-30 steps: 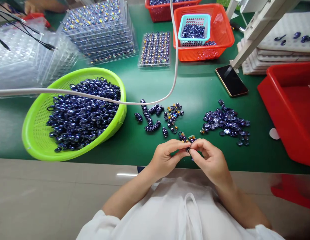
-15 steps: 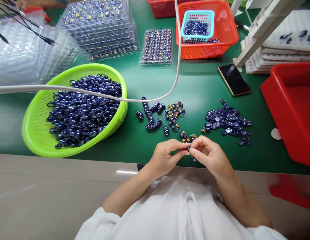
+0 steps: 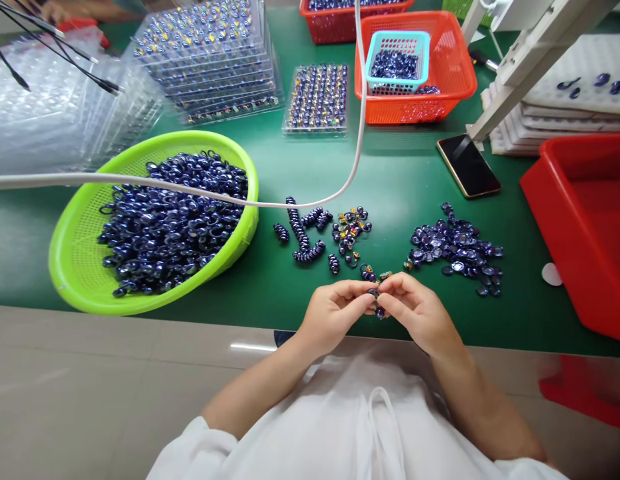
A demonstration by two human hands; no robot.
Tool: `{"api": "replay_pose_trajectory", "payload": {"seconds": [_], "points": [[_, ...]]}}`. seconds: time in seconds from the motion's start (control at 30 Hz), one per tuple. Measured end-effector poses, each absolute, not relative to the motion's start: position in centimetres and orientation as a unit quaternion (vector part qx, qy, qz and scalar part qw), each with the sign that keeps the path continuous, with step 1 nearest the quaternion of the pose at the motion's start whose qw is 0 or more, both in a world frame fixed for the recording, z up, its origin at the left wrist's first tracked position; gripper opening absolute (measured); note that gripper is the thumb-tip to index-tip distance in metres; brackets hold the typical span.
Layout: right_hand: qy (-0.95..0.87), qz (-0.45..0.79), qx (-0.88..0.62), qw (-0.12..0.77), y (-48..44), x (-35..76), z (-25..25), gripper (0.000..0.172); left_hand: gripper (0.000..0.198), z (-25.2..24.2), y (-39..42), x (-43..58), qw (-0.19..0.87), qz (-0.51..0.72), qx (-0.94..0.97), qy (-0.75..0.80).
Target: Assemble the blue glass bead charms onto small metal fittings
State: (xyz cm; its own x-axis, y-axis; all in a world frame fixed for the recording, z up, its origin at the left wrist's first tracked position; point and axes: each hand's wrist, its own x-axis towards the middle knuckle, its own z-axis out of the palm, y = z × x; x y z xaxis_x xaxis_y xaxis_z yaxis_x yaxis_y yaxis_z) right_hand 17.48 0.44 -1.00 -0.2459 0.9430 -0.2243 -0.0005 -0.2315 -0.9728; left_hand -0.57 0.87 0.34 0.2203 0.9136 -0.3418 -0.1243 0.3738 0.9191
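Near the table's front edge, my left hand (image 3: 334,312) and my right hand (image 3: 421,312) meet fingertip to fingertip. Both pinch a small dark blue shiny piece (image 3: 373,293), mostly covered by the fingers. Just beyond them lie a few dark ring-shaped pieces with yellow parts (image 3: 369,273), and more form a loose cluster (image 3: 351,230) farther up. Left of that cluster, dark blue rings (image 3: 297,230) are lined up in rows. A heap of flat, shiny dark discs (image 3: 455,243) spreads to the right of my hands.
A lime green basket (image 3: 65,267) full of dark rings stands at left, under a white cable (image 3: 190,189). Behind are stacked clear trays (image 3: 220,73), one single tray (image 3: 316,100) and an orange basket (image 3: 445,107). A phone (image 3: 469,167) and red bin (image 3: 580,253) lie right.
The view has shifted slightly. My fingertips have turned a little around the small piece, and my left thumb has risen, with both hands still together.
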Motion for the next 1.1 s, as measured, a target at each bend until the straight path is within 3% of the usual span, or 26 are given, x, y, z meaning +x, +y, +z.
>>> {"api": "replay_pose_trajectory", "payload": {"seconds": [0.4,0.63,0.77,0.9,1.1], "points": [[-0.617,0.432,-0.511,0.415,-1.1,18.8,-2.0,0.005,0.015,0.5,1.7,-0.3,0.680,0.384,0.355,0.514],[-0.724,0.336,-0.426,0.427,-0.6,18.3,-1.5,0.026,0.012,0.5,1.7,0.0,0.686,0.379,0.359,0.507],[-0.742,0.290,-0.426,0.429,-0.5,17.9,-1.6,0.024,0.015,0.3,1.5,0.3,0.672,0.376,0.379,0.513],[-0.713,0.303,-0.462,0.432,-0.6,17.5,-1.5,0.017,0.021,0.1,1.2,0.4,0.663,0.366,0.398,0.518],[-0.613,0.422,-0.523,0.416,-0.7,17.7,-1.6,0.005,0.029,-0.3,0.4,0.1,0.601,0.372,0.513,0.486]]}}
